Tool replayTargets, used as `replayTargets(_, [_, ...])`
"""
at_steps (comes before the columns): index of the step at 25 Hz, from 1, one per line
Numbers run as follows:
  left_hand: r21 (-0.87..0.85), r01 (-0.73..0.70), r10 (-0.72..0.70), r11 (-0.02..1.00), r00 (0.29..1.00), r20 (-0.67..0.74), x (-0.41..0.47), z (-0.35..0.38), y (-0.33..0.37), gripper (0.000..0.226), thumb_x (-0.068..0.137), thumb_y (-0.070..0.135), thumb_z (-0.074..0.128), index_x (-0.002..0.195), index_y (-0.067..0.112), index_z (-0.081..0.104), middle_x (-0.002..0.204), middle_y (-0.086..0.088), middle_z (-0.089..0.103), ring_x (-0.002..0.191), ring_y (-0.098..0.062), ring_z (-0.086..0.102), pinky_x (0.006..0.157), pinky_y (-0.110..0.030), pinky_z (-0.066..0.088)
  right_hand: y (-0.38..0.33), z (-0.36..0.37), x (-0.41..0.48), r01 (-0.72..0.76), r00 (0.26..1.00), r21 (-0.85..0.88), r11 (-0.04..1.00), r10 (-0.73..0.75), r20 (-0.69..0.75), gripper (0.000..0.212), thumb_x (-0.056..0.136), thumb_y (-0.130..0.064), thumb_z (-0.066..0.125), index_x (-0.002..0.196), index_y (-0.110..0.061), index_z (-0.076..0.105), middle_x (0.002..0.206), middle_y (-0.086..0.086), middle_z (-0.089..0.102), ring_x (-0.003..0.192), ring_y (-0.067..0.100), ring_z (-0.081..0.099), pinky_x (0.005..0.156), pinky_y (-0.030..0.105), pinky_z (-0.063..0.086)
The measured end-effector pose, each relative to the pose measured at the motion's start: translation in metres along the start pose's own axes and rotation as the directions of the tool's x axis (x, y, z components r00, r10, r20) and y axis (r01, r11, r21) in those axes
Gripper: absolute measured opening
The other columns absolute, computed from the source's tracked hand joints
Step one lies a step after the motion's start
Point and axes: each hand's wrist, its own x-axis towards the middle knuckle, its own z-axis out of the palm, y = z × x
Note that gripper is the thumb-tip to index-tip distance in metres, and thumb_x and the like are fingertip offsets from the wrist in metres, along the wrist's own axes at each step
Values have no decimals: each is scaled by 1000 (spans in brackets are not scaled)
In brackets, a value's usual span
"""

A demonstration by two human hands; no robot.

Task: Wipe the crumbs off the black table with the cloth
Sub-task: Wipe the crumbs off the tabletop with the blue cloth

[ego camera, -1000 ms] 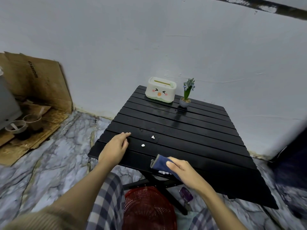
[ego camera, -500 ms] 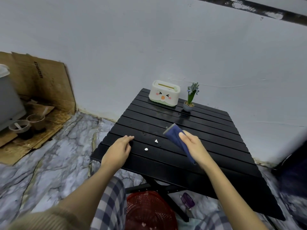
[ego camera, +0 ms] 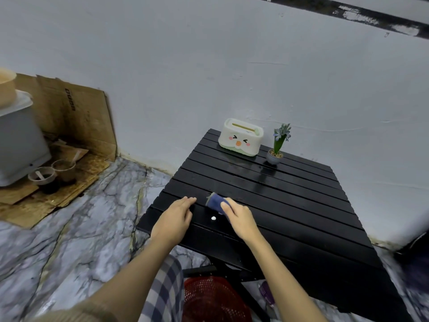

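Note:
The black slatted table (ego camera: 290,205) fills the middle of the view. My right hand (ego camera: 240,219) presses a folded blue cloth (ego camera: 216,201) flat onto the table near its front left part. One white crumb (ego camera: 213,218) lies just in front of the cloth, between my two hands. My left hand (ego camera: 175,218) rests palm down on the table's front left corner, fingers together and holding nothing. Any crumb under the cloth is hidden.
A white tissue box with a cartoon face (ego camera: 240,137) and a small potted plant (ego camera: 277,147) stand at the table's far edge by the wall. A red mesh basket (ego camera: 213,298) sits on the floor below the table's front edge. Cardboard, cups and a grey bin (ego camera: 18,138) are far left.
My right hand carried the cloth from the table's front edge up into the air, then down and left onto the table behind the crumbs. Only one crumb shows now. The left hand stayed put.

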Motion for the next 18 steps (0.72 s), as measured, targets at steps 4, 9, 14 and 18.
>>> replayTargets(4, [-6, 6, -6, 1000, 1000, 6, -1, 0, 1, 45, 93, 15, 33, 137, 23, 39, 148, -4, 38, 138, -14, 33, 107, -28, 31, -5, -4, -24, 76, 986, 51, 996, -83, 142, 26, 96, -28, 37, 100, -15, 59, 85, -1, 66, 82, 10, 62, 71, 27, 41])
replayTargets(9, [-7, 7, -7, 1000, 1000, 11, -1, -2, 3, 46, 93, 14, 33, 137, 24, 40, 149, -4, 37, 137, -14, 33, 108, -29, 32, -7, -7, -50, 103, 972, 89, 991, -119, 202, 26, 95, -34, 39, 96, -17, 58, 81, -5, 62, 74, 1, 56, 67, 19, 38])
replayTargets(14, [5, 4, -4, 1000, 1000, -6, -2, -2, 2, 45, 93, 15, 34, 136, 24, 40, 148, -4, 39, 136, -15, 35, 108, -30, 32, -6, -8, -85, 132, 953, 114, 985, -158, 257, 27, 94, -39, 38, 75, -30, 55, 65, -11, 59, 61, 1, 50, 60, 20, 34])
replayTargets(18, [3, 2, -2, 1000, 1000, 4, -2, -1, 2, 46, 92, 14, 33, 137, 25, 39, 149, -3, 38, 137, -13, 33, 109, -29, 30, -4, -27, -99, 97, 970, 168, 981, -131, 204, 41, 81, -67, 35, 75, -33, 58, 72, -9, 64, 69, -3, 52, 64, 19, 37])
